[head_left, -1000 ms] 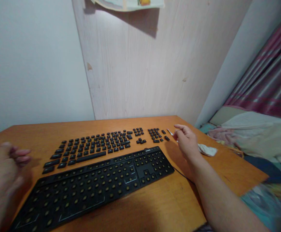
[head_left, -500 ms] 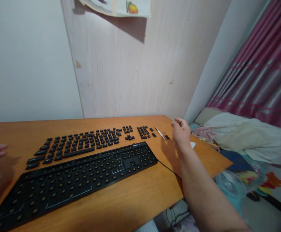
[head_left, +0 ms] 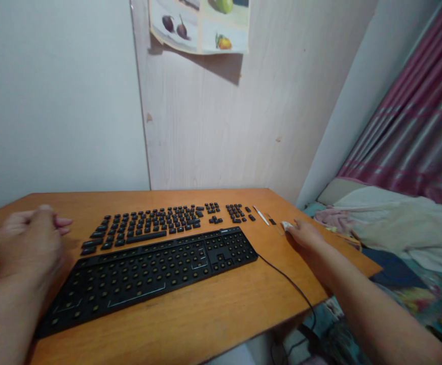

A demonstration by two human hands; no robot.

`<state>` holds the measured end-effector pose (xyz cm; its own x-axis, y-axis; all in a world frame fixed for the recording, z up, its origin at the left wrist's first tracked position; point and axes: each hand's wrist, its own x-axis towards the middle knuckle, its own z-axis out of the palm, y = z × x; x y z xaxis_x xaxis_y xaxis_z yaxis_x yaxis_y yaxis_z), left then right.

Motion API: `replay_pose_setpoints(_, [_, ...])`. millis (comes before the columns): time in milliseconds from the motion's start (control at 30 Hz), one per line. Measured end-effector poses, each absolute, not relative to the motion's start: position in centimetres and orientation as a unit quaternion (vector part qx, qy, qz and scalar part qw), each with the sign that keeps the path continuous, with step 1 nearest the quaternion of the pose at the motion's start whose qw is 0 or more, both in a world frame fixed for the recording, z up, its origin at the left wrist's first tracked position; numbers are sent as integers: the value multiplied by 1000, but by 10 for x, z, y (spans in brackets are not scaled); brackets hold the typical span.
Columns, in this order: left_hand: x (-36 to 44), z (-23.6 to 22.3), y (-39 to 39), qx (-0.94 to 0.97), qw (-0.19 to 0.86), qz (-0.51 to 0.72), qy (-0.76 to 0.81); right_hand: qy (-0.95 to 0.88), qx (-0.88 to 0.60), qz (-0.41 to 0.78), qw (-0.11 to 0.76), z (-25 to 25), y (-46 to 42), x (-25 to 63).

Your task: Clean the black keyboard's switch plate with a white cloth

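A black keyboard [head_left: 148, 274] stripped of its keycaps lies on the orange wooden desk [head_left: 213, 319]. Behind it the loose black keycaps [head_left: 148, 225] are laid out in rows. My left hand [head_left: 27, 246] hovers at the keyboard's left end with its fingers curled in and nothing visible in them. My right hand [head_left: 304, 234] lies palm down near the desk's right edge, its fingers closed over a white cloth [head_left: 286, 224] of which only a corner shows. A thin white tool [head_left: 261, 215] and a single keycap [head_left: 271, 221] lie just left of that hand.
The keyboard's cable [head_left: 289, 284] runs over the desk's front right edge. A fruit poster [head_left: 200, 25] hangs on the wooden wall panel behind. A bed with bedding [head_left: 396, 228] and a striped curtain [head_left: 414, 132] stand to the right.
My right hand let go of the thin white tool, moved right and came down onto the white cloth. My left hand moved back in towards the keyboard's left end.
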<state>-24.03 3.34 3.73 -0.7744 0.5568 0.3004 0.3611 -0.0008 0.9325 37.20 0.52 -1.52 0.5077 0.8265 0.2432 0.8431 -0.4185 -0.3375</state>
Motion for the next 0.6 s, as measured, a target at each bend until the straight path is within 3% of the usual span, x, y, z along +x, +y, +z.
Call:
replay_pose_setpoints(200, [-236, 42, 26, 302, 78, 680, 663, -504, -851, -20, 145, -27, 5, 378])
replay_pose_setpoints(433, [-244, 29, 39, 341, 103, 717, 600, -499, -848, -62, 167, -13, 2, 370])
replay_pose_setpoints(533, [-238, 30, 35, 366, 126, 720, 576, -519, -804, -82, 278, 1, 4, 353])
replay_pose_setpoints(600, [-231, 32, 31, 396, 134, 717, 558, -551, -739, -19, 387, 12, 3, 328])
